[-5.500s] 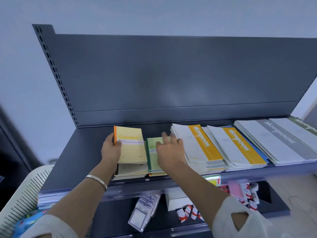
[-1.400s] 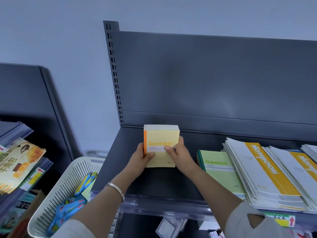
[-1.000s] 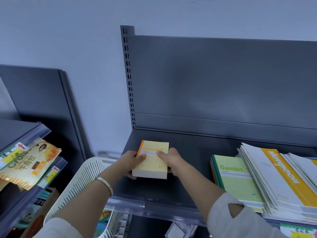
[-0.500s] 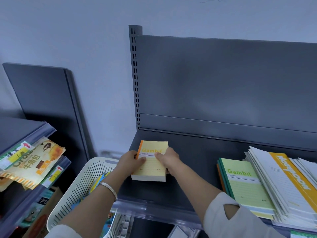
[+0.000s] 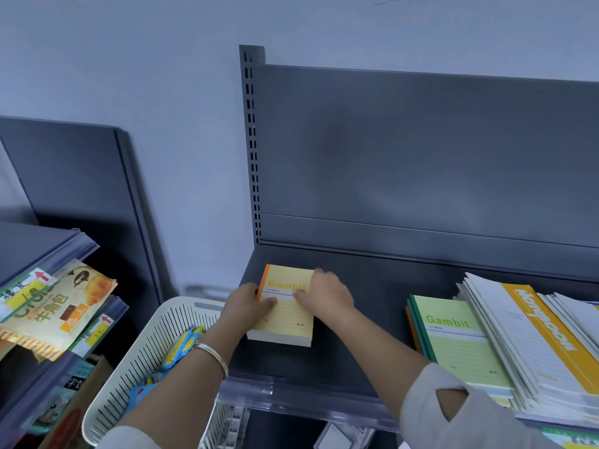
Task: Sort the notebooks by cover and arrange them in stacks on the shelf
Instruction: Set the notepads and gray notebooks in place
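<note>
On shelf (image 5: pixel 356 351): yellow stack (image 5: pixel 288 322) gripped | basket (image 5: pixel 194 303) left (packets (image 5: pixel 181 346)), green stack (image 5: pixel 460 345) right

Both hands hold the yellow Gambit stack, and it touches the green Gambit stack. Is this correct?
Not quite. In the head view the yellow Gambit stack stands apart from the green Gambit stack, with bare shelf between. The left hand and right hand do hold it.

White slotted basket (image 5: pixel 146 361) lower left, blue packets (image 5: pixel 183 345) inside; snack bag (image 5: pixel 58 309), perhaps croissants, far left.
</note>
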`<state>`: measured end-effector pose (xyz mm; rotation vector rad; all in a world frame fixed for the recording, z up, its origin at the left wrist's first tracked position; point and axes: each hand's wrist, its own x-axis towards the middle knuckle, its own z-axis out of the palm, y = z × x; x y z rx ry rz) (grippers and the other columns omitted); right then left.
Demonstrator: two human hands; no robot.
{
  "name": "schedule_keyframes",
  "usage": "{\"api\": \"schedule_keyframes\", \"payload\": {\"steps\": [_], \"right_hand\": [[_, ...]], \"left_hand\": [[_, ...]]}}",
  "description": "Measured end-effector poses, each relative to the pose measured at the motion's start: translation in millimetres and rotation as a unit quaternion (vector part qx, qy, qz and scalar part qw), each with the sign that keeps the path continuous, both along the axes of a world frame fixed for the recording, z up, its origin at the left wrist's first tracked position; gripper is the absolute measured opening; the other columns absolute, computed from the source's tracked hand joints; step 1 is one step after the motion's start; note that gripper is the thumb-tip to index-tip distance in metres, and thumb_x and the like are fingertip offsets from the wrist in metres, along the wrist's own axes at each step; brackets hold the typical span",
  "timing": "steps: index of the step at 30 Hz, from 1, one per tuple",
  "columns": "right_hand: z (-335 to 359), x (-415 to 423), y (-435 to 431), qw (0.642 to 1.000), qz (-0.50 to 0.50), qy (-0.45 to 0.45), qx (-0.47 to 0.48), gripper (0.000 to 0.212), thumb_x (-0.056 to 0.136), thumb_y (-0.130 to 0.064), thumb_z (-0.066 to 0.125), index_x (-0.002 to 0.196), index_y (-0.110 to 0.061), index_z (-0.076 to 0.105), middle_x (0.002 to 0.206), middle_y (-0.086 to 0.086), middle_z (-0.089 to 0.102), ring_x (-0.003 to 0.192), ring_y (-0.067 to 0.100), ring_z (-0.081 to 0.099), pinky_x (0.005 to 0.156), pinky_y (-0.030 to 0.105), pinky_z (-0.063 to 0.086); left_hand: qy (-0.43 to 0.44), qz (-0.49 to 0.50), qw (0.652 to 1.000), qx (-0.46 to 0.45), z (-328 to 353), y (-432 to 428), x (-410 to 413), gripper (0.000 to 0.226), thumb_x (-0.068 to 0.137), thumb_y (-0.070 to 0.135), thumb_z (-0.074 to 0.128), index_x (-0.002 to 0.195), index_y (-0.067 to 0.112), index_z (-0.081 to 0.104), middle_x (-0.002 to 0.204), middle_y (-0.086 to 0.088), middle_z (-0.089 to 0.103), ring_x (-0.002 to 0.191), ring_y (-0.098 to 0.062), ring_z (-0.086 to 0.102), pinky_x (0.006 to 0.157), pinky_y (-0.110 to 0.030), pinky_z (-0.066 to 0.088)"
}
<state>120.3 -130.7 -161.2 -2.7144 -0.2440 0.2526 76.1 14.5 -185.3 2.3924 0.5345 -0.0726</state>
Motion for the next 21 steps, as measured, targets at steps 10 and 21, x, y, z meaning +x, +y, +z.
{"api": "schedule_keyframes", "payload": {"steps": [10, 21], "right_hand": [[5.0, -4.1, -34.3, 0.996, 0.078, 0.013, 0.027, 0.041, 0.094, -0.026, 0.052, 0.132, -0.01, 0.045, 0.126, 0.009, 0.052, 0.113, 0.025, 0.053, 0.082, 0.032, 0.045], [20.9, -8.2, -142.7, 0.986, 0.07, -0.105, -0.106, 0.041, 0.094, -0.028, 0.05, 0.132, -0.013, 0.047, 0.128, 0.011, 0.048, 0.119, 0.033, 0.048, 0.089, 0.039, 0.046]], "left_hand": [[-0.041, -0.008, 0.979, 0.198, 10.9, -16.4, -7.4, 0.048, 0.09, 0.028, 0.055, 0.132, 0.016, 0.035, 0.129, -0.009, 0.045, 0.116, -0.031, 0.046, 0.089, -0.037, 0.041], [-0.087, -0.226, 0.927, 0.285, 29.5, -155.7, 10.8, 0.04, 0.093, 0.036, 0.049, 0.129, 0.02, 0.046, 0.129, -0.005, 0.05, 0.122, -0.027, 0.044, 0.098, -0.037, 0.037]]}}
